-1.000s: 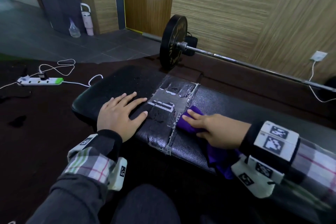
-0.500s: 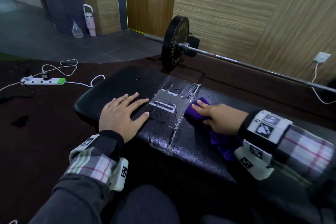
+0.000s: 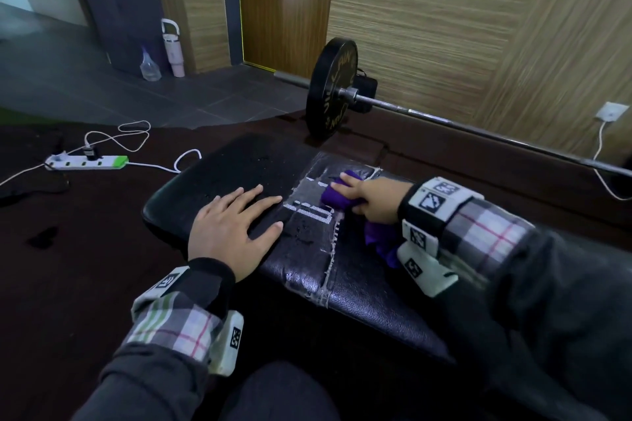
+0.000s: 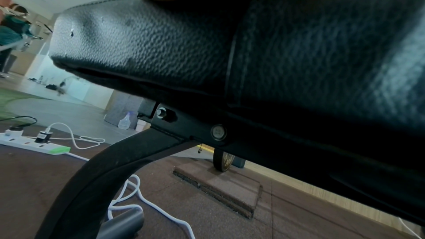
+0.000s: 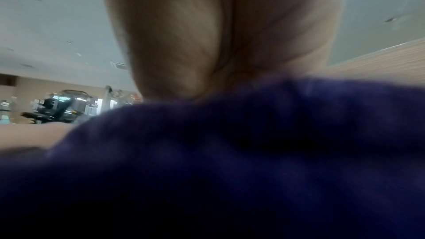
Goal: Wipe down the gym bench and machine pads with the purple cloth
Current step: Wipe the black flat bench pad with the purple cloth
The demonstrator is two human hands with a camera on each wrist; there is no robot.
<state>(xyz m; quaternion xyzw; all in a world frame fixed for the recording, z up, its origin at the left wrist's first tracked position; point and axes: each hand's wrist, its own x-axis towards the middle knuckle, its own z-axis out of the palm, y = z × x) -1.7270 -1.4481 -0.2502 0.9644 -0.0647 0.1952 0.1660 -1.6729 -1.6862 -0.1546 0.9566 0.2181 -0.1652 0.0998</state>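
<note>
The left hand (image 3: 229, 229) lies flat on the black bench (image 3: 359, 287), fingers (image 3: 254, 193) spread and straight, grasping nothing. At its 3 o'clock, the right hand (image 3: 374, 198) presses the purple cloth (image 3: 337, 196) onto the worn, taped patch (image 3: 313, 212) of the bench, fingers bent over the bunched cloth; a loose end trails under the wrist. A barbell (image 3: 333, 89) rests on the floor at 12 o'clock, a power strip (image 3: 87, 162) at 9 o'clock.

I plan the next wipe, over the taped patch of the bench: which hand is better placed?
The right hand: it grips the purple cloth already on the taped patch. The left hand lies flat, bracing the bench.
</note>
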